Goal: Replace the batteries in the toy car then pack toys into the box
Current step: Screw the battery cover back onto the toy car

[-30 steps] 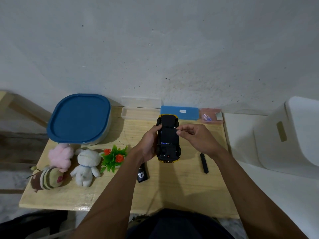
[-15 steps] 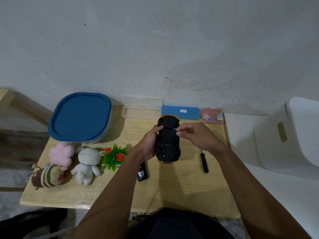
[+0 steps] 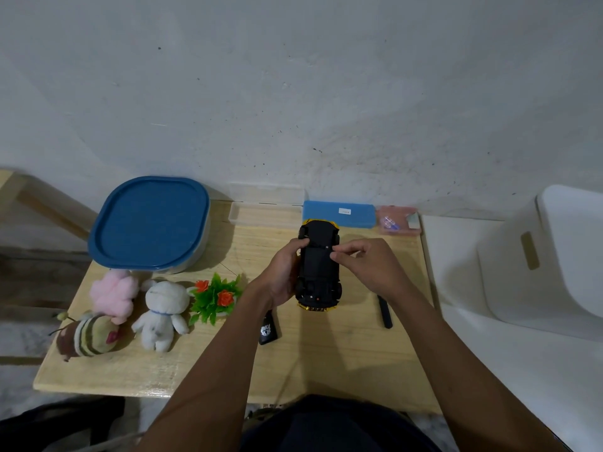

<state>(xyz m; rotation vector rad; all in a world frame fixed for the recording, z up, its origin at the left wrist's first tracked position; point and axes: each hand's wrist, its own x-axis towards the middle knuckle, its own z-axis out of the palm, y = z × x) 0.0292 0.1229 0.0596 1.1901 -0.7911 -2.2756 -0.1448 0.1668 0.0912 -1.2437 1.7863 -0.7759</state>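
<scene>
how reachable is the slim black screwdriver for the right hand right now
Probably yes: the slim black screwdriver lies uncovered on the wooden table, close behind the right hand, which must first let go of the upturned yellow-and-black toy car.

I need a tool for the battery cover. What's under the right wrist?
A slim black tool, likely a screwdriver, lies on the table. Only its near part shows; the wrist covers its far end, so the tip cannot be seen.

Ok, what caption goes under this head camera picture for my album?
The left hand grips the upturned toy car while the right hand pinches at its underside.
</scene>
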